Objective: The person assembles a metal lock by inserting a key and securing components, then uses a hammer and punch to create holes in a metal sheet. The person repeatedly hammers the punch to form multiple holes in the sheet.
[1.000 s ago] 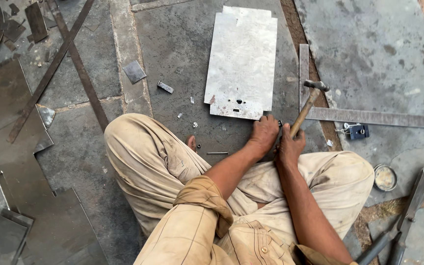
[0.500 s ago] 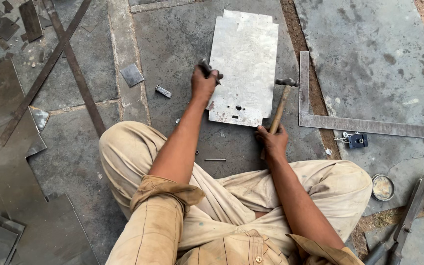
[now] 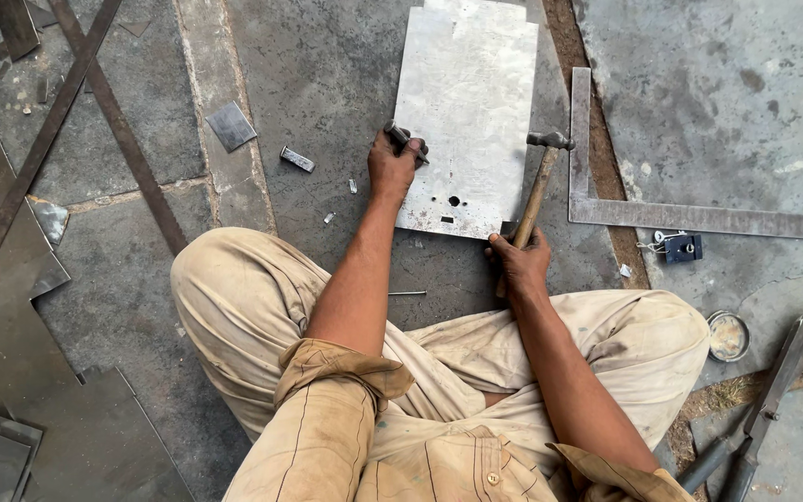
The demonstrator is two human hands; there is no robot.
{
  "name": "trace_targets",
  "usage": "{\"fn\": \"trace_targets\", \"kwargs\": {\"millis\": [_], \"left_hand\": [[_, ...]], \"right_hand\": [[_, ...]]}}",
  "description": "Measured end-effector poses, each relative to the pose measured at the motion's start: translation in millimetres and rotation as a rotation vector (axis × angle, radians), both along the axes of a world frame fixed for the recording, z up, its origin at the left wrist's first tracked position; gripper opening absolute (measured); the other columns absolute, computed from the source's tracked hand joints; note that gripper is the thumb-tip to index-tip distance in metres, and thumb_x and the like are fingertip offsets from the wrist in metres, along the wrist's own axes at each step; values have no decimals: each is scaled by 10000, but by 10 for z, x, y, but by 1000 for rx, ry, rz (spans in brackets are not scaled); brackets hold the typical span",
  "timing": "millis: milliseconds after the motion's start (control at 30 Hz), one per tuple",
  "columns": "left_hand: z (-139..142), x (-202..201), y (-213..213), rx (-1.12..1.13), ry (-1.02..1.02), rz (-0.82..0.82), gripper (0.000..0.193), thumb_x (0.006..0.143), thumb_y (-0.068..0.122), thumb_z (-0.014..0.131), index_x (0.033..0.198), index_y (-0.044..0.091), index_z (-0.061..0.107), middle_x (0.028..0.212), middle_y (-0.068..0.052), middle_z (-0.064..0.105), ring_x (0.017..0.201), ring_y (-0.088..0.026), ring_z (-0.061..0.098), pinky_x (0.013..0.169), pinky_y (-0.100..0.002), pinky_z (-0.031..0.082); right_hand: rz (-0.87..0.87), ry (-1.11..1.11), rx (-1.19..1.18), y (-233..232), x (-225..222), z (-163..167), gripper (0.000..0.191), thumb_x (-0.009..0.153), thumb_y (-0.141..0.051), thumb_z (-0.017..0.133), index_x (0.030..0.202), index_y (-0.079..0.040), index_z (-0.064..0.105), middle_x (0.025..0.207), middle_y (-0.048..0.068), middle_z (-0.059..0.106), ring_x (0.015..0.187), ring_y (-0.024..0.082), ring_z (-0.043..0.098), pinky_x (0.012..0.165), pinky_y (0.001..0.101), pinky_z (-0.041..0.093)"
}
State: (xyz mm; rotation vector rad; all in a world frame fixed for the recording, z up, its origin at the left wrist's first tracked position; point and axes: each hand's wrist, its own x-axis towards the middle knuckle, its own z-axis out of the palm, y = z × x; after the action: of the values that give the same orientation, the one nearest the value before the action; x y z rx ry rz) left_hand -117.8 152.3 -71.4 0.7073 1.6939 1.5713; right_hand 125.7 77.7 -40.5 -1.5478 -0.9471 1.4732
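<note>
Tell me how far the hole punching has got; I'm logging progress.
Done: a few holes show near the metal sheet's lower edge. In hand: left hand holds a punch at the sheet's left edge; right hand grips the hammer. How many remain can't be told.

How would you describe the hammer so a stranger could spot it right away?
Find the pale rectangular metal sheet on the stone floor. At its right edge, the right hand grips a wooden-handled hammer with a small dark head; it is the only wooden tool there.

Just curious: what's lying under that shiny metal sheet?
The metal sheet lies flat on the grey stone floor. Anything beneath its middle is covered. The left hand presses its edge.
</note>
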Motion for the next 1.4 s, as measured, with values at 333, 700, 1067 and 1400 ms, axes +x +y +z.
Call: {"fn": "trace_targets", "kwargs": {"millis": [333, 700, 1067, 1400], "left_hand": [[15, 36, -38, -63, 140, -14, 313, 891, 85, 784, 1138, -8, 616, 973, -94, 771, 852, -156, 733, 753, -296, 603], [22, 223, -51, -241, 542, -151, 338, 939, 173, 728, 1240, 174, 573, 1014, -67, 765, 919, -223, 760, 735, -347, 628], [62, 246, -177, 34, 831, -205, 296, 928, 132, 740, 1124, 121, 520, 954, -140, 707, 835, -384, 718, 665, -506, 563], [59, 156, -51, 104, 106, 25, 315, 909, 74, 733, 1185, 50, 582, 970, -123, 730, 809, -305, 750, 716, -423, 604]], "right_hand": [[76, -464, 33, -250, 148, 280, 316, 927, -282, 778, 1029, -30, 617, 628, 30, 628, 447, 135, 549, 370, 305, 428], [223, -510, 376, -491, 288, 1088, 277, 1035, -327, 634, 930, -77, 581, 645, -21, 512, 467, 79, 442, 369, 278, 356], [323, -751, 1059, -304, 61, 1248, 192, 1150, -160, 477, 979, -74, 486, 748, 102, 488, 591, 250, 504, 572, 395, 433], [353, -575, 57, -656, 314, 1084, 363, 1002, -404, 616, 955, -47, 563, 596, 76, 539, 468, 157, 483, 423, 335, 377]]}}
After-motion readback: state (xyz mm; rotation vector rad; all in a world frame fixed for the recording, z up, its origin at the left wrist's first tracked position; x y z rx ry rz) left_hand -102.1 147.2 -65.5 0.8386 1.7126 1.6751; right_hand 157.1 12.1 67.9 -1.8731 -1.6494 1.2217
